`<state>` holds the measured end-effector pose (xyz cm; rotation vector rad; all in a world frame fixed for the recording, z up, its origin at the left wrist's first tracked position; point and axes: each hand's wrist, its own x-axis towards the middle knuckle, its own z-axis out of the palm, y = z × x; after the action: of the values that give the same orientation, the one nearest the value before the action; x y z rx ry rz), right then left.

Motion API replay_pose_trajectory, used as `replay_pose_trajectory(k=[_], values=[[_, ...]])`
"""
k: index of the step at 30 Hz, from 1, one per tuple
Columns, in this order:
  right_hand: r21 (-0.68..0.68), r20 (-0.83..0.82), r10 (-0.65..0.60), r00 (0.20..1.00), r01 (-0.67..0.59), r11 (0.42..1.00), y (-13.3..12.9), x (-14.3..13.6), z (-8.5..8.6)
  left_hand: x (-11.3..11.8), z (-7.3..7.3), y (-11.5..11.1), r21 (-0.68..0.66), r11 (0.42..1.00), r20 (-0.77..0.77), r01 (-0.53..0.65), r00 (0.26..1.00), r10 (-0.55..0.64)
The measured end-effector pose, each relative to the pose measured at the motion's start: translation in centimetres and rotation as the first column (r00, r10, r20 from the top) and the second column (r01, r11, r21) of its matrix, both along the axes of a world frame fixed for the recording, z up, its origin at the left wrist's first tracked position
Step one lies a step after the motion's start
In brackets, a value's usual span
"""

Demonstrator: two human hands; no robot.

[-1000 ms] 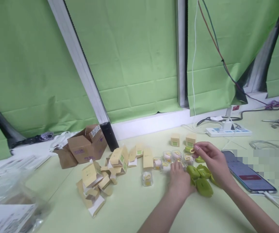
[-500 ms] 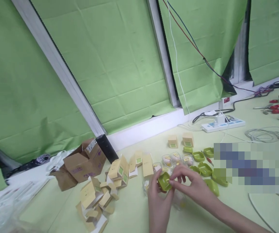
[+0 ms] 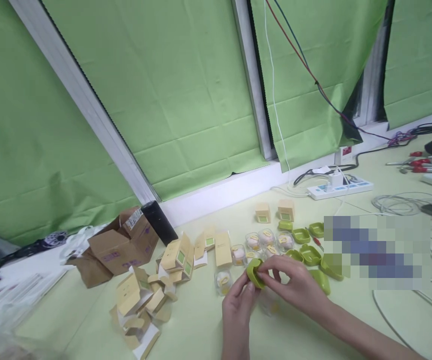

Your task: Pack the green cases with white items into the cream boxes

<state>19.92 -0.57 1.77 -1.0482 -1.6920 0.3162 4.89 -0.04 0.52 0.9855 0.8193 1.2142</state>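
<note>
A small green square case (image 3: 255,273) is tilted on its side between both hands, near the table's middle. My left hand (image 3: 239,300) grips it from the lower left, with fingers and thumb closed on its edge. The fingertips of my right hand (image 3: 294,280) are pinched at its right side; anything tiny between them is hidden. Clear plastic packs with pale round items (image 3: 267,237) sit just beyond. Several green cases (image 3: 311,255) lie to the right, some of them open. Another clear pack (image 3: 223,281) rests left of the hands.
Opened yellow cartons (image 3: 133,295) are heaped at the left, near a brown cardboard box (image 3: 125,245) and a black cylinder (image 3: 159,222). Two small boxes (image 3: 286,210) stand at the back. A power strip (image 3: 339,188), cables and red-handled tools (image 3: 431,165) occupy the right.
The green case has turned from facing up to edge-on between the hands. The whole view has shifted slightly, so the things on the table appear a little further left.
</note>
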Motion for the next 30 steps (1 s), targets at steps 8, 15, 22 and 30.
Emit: replay_pose_trajectory(k=[8, 15, 22, 30], values=[[-0.048, 0.044, 0.015, 0.999, -0.013, 0.999, -0.1, -0.1, 0.0, 0.2, 0.0, -0.2, -0.006, 1.0, -0.013, 0.008, 1.0, -0.008], [-0.061, 0.105, 0.013, 0.994, -0.007, 0.998, -0.2, 0.1, 0.0, 0.2, -0.1, -0.2, 0.009, 1.0, -0.019, 0.027, 0.999, -0.027], [-0.091, 0.133, 0.067, 0.989, -0.055, 0.994, -0.4, 0.1, 0.2, -0.5, 0.7, -0.4, 0.067, 0.99, -0.131, 0.123, 0.985, -0.113], [-0.156, 0.055, 0.126, 0.99, -0.117, 0.981, -0.5, 0.1, 0.4, -1.1, 1.2, 0.4, -0.004, 0.996, -0.169, 0.084, 0.982, -0.084]])
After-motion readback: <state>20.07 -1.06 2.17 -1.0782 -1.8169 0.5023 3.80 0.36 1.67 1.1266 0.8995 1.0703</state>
